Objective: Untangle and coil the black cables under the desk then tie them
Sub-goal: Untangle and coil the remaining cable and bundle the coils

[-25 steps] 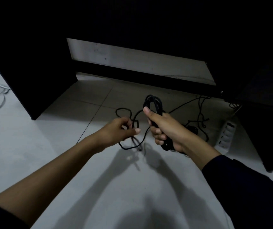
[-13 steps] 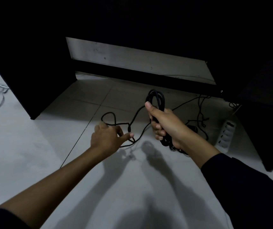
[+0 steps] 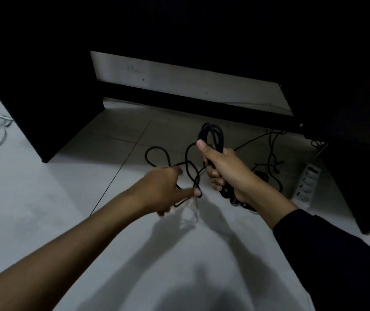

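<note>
Risk: the loose cable (image 3: 168, 160) just beyond the left hand (image 3: 163, 191) has crossing loops; pulling it toward the coil w/o clearing them could cinch a knot, my guess. Thinner black wires (image 3: 271, 153) beyond the right hand (image 3: 226, 171) run back under the desk (image 3: 33, 86); a hard tug may drag the power strip (image 3: 306, 182), which lies to the right of that hand.

Right hand: fist closed round the coil (image 3: 213, 138), thumb up along it, loops sticking out above & below the fist.

Left hand: blurred, thumb out toward the right hand, fingers bent at the loose strand; looks like it's catching the cable, but can't tell if it really grips.

Coil is partly done, not tied yet.
</note>
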Action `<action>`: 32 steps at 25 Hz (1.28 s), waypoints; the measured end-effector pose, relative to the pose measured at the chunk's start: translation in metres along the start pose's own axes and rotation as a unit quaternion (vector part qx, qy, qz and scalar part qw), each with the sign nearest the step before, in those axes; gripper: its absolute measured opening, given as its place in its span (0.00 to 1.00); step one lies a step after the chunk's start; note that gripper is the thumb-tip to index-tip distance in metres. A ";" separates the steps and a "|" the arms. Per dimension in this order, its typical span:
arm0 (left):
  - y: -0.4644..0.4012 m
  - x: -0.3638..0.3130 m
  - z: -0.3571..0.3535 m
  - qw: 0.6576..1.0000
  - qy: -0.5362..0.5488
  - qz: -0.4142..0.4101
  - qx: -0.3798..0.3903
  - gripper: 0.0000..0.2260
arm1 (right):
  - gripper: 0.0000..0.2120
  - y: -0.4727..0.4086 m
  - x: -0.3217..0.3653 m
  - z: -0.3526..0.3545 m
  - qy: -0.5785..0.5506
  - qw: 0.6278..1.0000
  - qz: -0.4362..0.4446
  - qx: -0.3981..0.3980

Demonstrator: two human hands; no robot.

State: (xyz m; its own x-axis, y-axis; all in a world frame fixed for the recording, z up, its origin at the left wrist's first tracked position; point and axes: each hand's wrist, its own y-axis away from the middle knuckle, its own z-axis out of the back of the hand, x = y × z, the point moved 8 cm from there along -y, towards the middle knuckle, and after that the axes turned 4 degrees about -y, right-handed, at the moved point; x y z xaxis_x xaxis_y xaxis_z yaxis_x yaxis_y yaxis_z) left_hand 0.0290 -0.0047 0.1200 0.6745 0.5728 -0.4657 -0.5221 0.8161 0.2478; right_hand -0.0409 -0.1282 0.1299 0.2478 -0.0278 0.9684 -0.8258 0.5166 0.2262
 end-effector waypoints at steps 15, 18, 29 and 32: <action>-0.031 -0.002 0.012 0.954 0.253 -0.137 -0.086 0.12 | 0.24 -0.002 0.004 -0.003 -0.025 0.999 0.022 0.026; -0.024 -0.001 0.022 0.944 0.262 -0.143 -0.144 0.07 | 0.23 -0.002 0.002 -0.001 -0.016 1.000 0.022 0.006; -0.009 -0.032 0.050 0.945 0.053 -0.212 -0.245 0.04 | 0.17 0.004 0.010 -0.011 -0.010 0.996 0.086 -0.013; -0.012 -0.020 0.046 0.950 0.125 -0.166 -0.232 0.08 | 0.14 0.003 0.011 -0.013 0.000 0.993 0.111 -0.026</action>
State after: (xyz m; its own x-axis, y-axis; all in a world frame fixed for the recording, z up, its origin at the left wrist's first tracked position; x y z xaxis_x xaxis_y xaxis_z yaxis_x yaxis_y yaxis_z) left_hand 0.0456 -0.0225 0.1654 0.7278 0.2066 -0.6539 -0.5152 0.7941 -0.3225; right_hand -0.0339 -0.1156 0.1402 0.0622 0.0912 0.9939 -0.8323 0.5543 0.0012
